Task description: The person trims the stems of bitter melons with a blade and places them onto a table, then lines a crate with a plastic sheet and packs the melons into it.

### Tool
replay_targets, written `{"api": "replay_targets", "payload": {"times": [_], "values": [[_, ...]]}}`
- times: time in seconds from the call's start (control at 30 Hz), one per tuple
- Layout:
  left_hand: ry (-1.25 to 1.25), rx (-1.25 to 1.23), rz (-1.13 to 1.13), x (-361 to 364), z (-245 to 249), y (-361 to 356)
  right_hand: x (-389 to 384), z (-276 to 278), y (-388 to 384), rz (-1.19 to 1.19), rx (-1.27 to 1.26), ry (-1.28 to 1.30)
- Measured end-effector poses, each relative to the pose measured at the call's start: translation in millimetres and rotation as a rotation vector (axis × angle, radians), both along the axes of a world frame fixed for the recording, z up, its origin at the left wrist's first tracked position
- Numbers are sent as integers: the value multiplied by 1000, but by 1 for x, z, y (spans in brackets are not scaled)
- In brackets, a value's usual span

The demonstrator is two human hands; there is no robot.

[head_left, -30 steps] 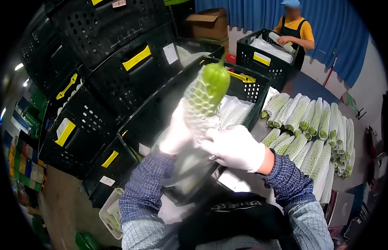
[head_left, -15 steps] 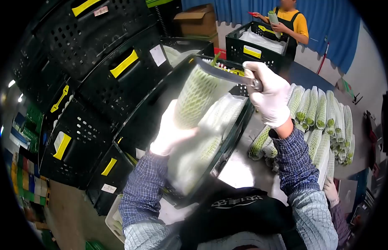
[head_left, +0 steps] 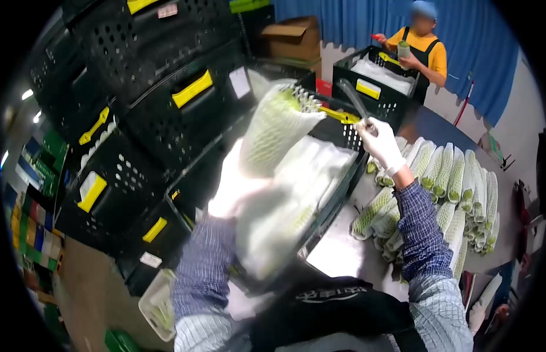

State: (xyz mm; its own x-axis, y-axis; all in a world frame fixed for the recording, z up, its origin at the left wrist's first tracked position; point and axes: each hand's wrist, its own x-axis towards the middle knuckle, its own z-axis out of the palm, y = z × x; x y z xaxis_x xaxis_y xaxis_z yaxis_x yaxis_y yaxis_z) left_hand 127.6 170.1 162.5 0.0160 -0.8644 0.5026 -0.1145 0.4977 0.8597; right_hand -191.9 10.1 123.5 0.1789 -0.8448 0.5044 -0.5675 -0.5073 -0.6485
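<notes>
My left hand [head_left: 232, 183], in a white glove, grips a long green gourd [head_left: 266, 135] in a white foam net sleeve. The gourd is tilted, with its cut-looking green top and the frayed net end facing up and right. In my gloved right hand [head_left: 383, 145] is a curved, dark-bladed knife [head_left: 354, 97], its blade pointing up and left, apart from the gourd. Below both hands, a black crate [head_left: 337, 202] holds several net-wrapped gourds [head_left: 311, 167] under whitish, partly blurred wrapping.
Several sleeved gourds [head_left: 452, 170] are piled on the table at right. Black crates with yellow handles [head_left: 192, 88] are stacked at left. Across the table a person in yellow [head_left: 437, 58] holds a gourd beside another crate [head_left: 381, 88]. Another person's hand [head_left: 477, 317] shows at lower right.
My right hand has moved the knife away from the gourd's top, to the right and slightly down. The gourd's top end is now uncovered. My left hand keeps its hold.
</notes>
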Motion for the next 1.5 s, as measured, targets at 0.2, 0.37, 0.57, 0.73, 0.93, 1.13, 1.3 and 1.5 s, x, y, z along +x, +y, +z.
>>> {"api": "replay_targets", "payload": {"times": [0.2,0.37,0.57,0.73,0.93,1.13,1.3,1.5], "values": [[-745,-650,506,10,-30,-21,74,48,109,711,1092,-882],[-878,-742,754,16,-31,-22,95,26,128,1092,1099,-854],[365,336,-192,24,-26,-16,123,29,138,782,352,-598],[686,422,-672,-17,-7,9,127,13,137,446,-73,-274],[435,502,-494,-18,-23,7,87,8,142,492,48,-107],[171,432,-399,-23,-19,5,67,83,116,202,-409,-263],[104,455,-384,-28,-17,12,69,94,110,227,-548,-20],[196,514,-468,-16,-37,-2,73,66,129,376,-812,95]]}}
